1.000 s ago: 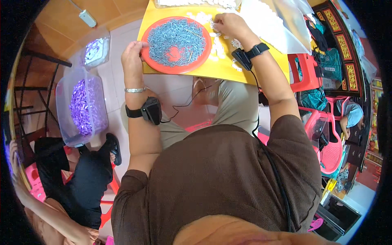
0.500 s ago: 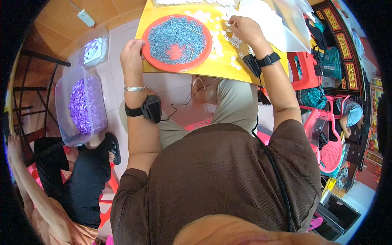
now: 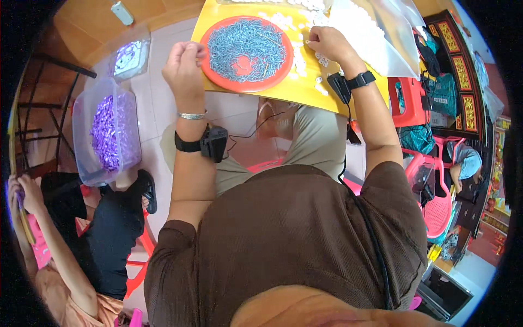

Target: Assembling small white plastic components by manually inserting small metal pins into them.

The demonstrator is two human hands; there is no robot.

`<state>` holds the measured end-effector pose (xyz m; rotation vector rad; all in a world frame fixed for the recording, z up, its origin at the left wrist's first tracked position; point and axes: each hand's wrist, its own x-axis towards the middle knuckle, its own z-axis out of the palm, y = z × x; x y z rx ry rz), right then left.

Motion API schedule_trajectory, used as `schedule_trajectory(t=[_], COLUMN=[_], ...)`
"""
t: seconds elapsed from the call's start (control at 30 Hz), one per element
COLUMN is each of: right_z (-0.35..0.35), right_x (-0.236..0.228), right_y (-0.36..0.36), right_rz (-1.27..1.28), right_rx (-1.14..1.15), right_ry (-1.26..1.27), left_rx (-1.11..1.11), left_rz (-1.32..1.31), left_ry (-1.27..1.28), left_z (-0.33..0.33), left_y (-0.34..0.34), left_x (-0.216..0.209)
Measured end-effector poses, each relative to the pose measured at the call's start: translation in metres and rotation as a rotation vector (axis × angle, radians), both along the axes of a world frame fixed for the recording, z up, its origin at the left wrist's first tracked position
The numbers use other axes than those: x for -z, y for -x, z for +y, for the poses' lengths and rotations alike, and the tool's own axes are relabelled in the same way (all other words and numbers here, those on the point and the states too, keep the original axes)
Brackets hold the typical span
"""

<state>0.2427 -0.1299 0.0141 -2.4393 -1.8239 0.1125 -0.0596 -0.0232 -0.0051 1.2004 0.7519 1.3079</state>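
Loosely curled, the person's left hand (image 3: pixel 184 62) sits at the edge of the red plate (image 3: pixel 248 86), its grip mostly closed; whether it touches the rim or holds anything cannot be told. Blue-grey metal pins (image 3: pixel 245 38) fill the plate on the yellow desk (image 3: pixel 272 98). Farther right, the right hand (image 3: pixel 333 44) bends its fingers over scattered white pieces (image 3: pixel 299 66), hiding some; its grip's contents are unclear. Beyond stands a translucent container (image 3: pixel 400 57); off left, a clear bin (image 3: pixel 83 136) of purple pieces (image 3: pixel 105 136)
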Motion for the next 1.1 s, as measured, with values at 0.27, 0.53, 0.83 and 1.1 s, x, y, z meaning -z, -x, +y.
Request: schedule_trajectory(t=[0.27,0.53,0.83,1.1], right_z=[-0.002,0.033,0.021,0.015], right_x=[-0.03,-0.038,-0.011,-0.004], right_y=[0.045,0.15,0.157,0.155], right_rz=[0.578,1.3,1.369,1.411], right_rx=[-0.04,-0.253,-0.019,-0.087], right_ry=[-0.348,-0.566,-0.648,-0.584], left_rx=[0.083,0.417,0.516,0.432], left_rz=[-0.001,-0.052,-0.16,-0.116], left_ry=[-0.002,0.112,0.233,0.178], left_z=[-0.003,-0.019,-0.025,-0.028], left_y=[-0.003,-0.019,-0.023,-0.026], left_x=[0.0,-0.004,-0.001,0.003])
